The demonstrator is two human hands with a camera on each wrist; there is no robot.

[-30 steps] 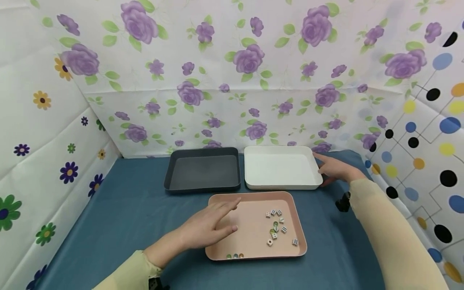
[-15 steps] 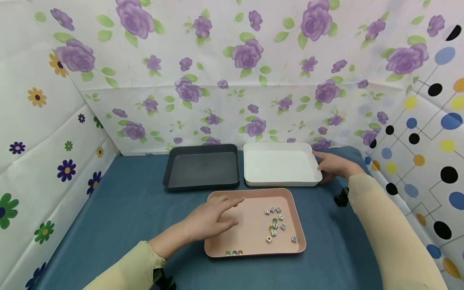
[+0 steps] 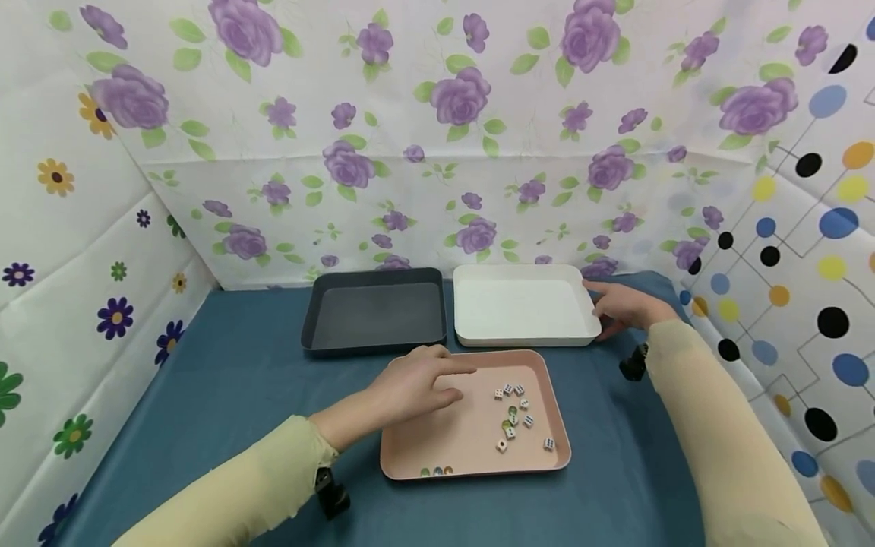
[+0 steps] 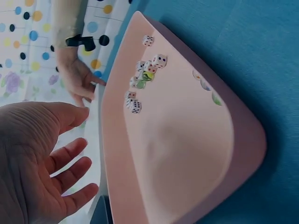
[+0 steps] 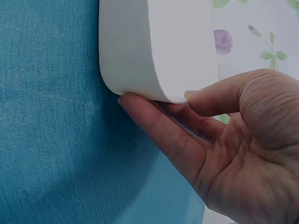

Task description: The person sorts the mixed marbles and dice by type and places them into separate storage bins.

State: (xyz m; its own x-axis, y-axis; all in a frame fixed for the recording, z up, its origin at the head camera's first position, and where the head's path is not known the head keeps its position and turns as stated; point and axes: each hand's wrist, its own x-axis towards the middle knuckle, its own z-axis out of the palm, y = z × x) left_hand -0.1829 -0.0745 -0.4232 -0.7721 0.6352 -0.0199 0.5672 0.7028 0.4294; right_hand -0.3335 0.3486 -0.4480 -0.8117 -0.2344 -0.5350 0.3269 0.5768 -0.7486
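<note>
My left hand (image 3: 413, 386) hovers over the left part of the pink tray (image 3: 472, 465), its fingers apart and holding nothing. White dice (image 3: 529, 421) lie scattered in that tray's right half, with green glass pieces (image 3: 506, 425) among them. Several coloured glass pieces (image 3: 438, 471) sit along the front wall. At the back right, my right hand (image 3: 623, 305) holds the right end of the white tray (image 3: 526, 342). In the right wrist view the thumb (image 5: 212, 99) touches the tray's rim and a finger (image 5: 149, 116) lies against its outer wall; some fingers are partly hidden.
A dark grey tray (image 3: 374, 311) stands left of the white tray, close beside it. Blue cloth (image 3: 225, 403) covers the table. Flowered sheeting (image 3: 410, 175) hangs at the back, and dotted sheeting (image 3: 800, 304) at the right.
My left hand has moved rightward and toward the back over the pink tray. The right hand keeps its place at the white tray. The head view has shifted slightly.
</note>
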